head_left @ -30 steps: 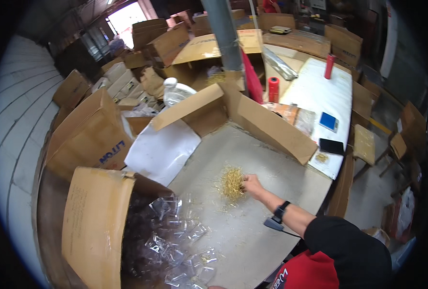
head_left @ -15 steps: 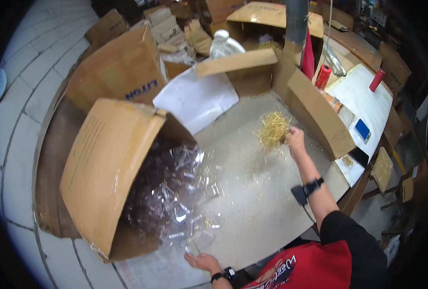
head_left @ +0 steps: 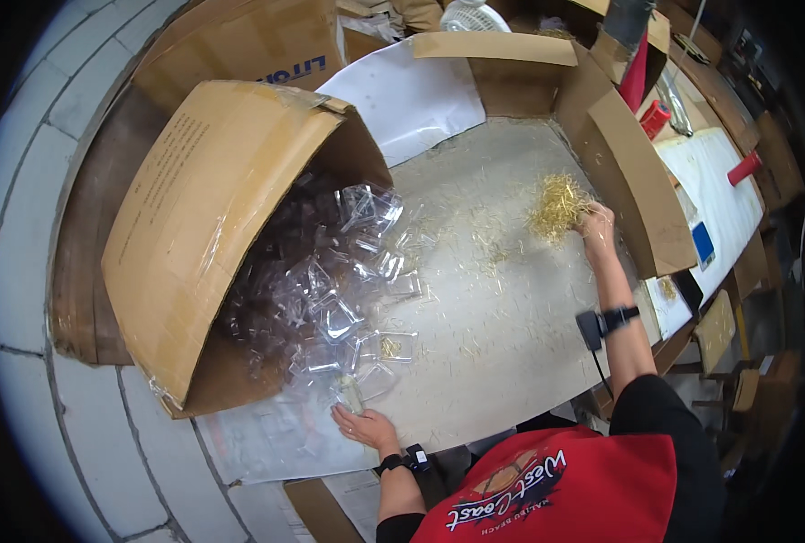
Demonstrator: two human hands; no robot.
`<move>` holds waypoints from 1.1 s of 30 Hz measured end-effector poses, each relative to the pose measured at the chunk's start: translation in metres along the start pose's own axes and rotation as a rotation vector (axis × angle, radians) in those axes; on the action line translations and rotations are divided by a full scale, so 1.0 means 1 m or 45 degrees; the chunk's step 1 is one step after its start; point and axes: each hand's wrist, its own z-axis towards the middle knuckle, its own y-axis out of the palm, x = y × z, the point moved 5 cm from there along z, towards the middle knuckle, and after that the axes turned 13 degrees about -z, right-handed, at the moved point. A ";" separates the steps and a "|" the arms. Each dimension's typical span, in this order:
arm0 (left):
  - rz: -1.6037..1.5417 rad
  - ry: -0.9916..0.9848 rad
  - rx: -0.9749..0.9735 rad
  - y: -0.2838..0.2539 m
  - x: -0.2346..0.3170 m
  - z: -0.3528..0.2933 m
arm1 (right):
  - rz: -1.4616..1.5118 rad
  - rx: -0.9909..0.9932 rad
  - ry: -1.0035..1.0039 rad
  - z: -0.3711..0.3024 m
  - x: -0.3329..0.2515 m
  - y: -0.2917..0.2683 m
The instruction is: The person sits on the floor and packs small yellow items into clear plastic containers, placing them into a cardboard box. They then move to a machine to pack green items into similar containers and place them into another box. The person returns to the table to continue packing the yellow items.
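Observation:
On the right of the grey work surface (head_left: 475, 335) lies a tangled heap of thin golden pin-like pieces (head_left: 557, 208). My right hand (head_left: 596, 226) is at its right edge, fingers curled into the pieces; the fingertips are partly hidden. My left hand (head_left: 366, 428) rests low near the front edge with its fingers stretched out. Just beyond those fingers is a small clear case with something pale in it (head_left: 349, 394). Many clear plastic cases (head_left: 330, 312) spill from a tipped carton (head_left: 194, 217) on the left. One open case (head_left: 397, 346) among them holds some golden pieces.
Cardboard walls (head_left: 633, 172) border the surface at the right and back. A white sheet (head_left: 420, 100) leans at the back left. Beyond the right wall are red spools (head_left: 744, 169) and a blue-screened device (head_left: 703, 242). Loose golden bits are scattered over the middle.
The whole view has shifted, with the near side of the surface now higher in the picture. My right hand stays at the golden heap and my left hand beside the small case.

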 end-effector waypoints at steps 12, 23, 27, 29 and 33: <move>0.061 -0.022 -0.009 -0.002 -0.007 -0.002 | -0.718 -0.226 0.031 -0.102 0.037 -0.066; 0.065 0.055 0.046 0.001 -0.018 -0.003 | -0.540 -0.646 -0.039 -0.162 0.067 0.040; 0.085 0.060 0.045 0.006 -0.020 -0.004 | -0.497 -0.693 -0.169 -0.179 0.077 0.082; 0.104 0.015 0.027 0.003 -0.015 -0.004 | -0.232 -0.844 0.165 -0.190 0.057 0.095; 0.070 0.052 0.039 0.005 -0.021 -0.003 | -0.317 -0.840 0.043 -0.186 0.075 0.111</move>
